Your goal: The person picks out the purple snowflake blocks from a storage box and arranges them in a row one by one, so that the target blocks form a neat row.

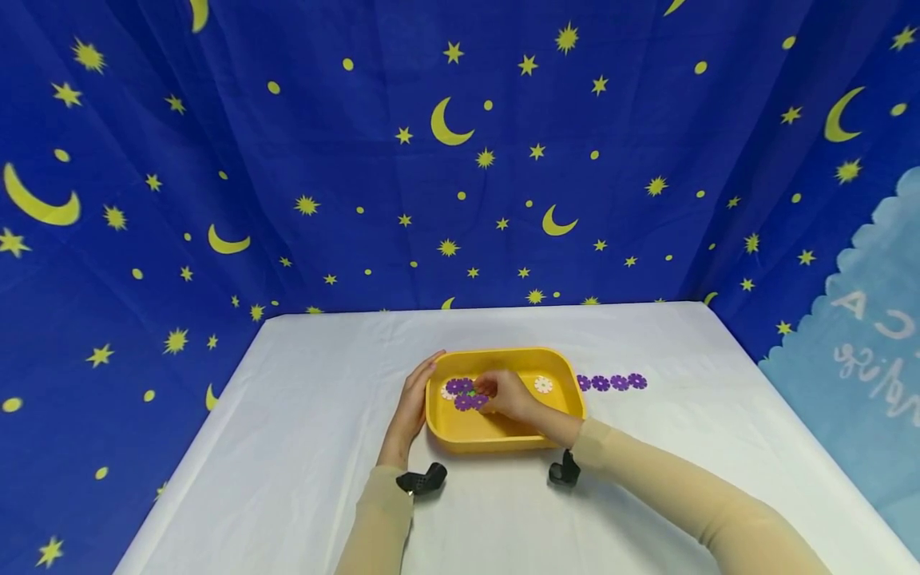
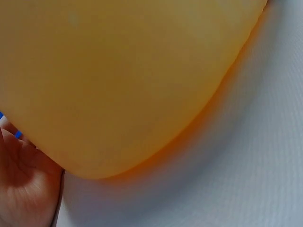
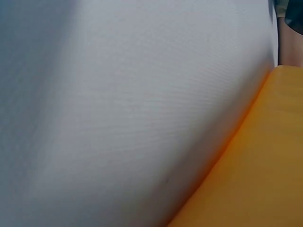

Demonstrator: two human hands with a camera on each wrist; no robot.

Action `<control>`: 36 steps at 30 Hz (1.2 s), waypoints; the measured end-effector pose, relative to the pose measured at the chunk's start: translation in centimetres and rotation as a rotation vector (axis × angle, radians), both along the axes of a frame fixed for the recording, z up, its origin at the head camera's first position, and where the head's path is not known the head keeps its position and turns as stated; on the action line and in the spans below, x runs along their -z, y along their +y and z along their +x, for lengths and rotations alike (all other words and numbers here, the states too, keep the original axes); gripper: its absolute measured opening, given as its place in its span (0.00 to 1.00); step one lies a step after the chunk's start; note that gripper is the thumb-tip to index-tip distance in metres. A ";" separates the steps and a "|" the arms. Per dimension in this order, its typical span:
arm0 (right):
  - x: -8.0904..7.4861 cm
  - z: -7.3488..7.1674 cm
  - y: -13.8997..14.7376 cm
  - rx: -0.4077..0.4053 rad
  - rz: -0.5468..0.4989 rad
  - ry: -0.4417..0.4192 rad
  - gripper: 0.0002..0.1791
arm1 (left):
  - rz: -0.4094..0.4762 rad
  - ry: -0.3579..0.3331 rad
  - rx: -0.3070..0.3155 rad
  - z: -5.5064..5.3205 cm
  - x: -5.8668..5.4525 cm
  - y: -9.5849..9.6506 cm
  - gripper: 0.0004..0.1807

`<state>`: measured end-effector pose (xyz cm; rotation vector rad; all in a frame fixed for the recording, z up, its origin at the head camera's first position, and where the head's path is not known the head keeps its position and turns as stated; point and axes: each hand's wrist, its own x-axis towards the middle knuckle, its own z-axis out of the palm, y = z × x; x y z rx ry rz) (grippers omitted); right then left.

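Observation:
A yellow plastic tray (image 1: 496,444) with raised walls stands on the white table. My left hand (image 1: 412,406) lies along its left wall with extended fingers, the palm side towards the tray; part of this hand (image 2: 28,184) shows beside the wall in the left wrist view. Inside the tray my right hand (image 1: 509,396) reaches down with bent fingers, right at a cluster of purple flower-shaped discs (image 1: 463,402). I cannot tell whether its fingertips pinch one. A bit of green disc (image 1: 472,393) and a pale disc (image 1: 447,394) show among the purple ones.
A white flower-shaped disc (image 1: 543,385) lies apart in the tray's right half. Right of the tray, several purple discs (image 1: 619,383) form a row on the white tablecloth (image 1: 287,447). A blue star-patterned curtain (image 1: 374,176) stands behind the table and at its sides.

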<state>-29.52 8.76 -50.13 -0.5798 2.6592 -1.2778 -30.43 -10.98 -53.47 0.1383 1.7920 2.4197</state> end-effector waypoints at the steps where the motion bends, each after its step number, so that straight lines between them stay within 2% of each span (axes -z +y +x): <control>1: 0.0 0.0 0.0 -0.001 0.008 0.004 0.18 | -0.002 0.001 -0.002 0.0 0.0 0.0 0.27; 5: -0.1 -0.1 0.1 0.000 -0.005 0.008 0.16 | 0.000 0.007 0.001 0.0 0.1 -0.1 0.27; 10: -0.2 -0.3 0.5 0.033 -0.076 0.010 0.11 | -0.008 0.017 0.002 -0.1 0.0 -0.1 0.29; 19: -0.6 -0.1 0.9 0.174 -0.215 -0.032 0.10 | 0.002 0.018 -0.004 -0.1 -0.1 0.0 0.27; 25: -1.5 0.2 1.6 0.238 -0.265 -0.043 0.11 | -0.009 -0.004 -0.010 0.1 -0.1 0.0 0.26; 31: -2.3 0.6 3.2 0.278 -0.343 -0.020 0.10 | -0.010 0.005 -0.005 0.2 -0.1 0.1 0.25; 36: -3.1 0.8 4.7 0.378 -0.378 -0.067 0.11 | -0.012 0.001 -0.004 0.1 -0.1 0.0 0.25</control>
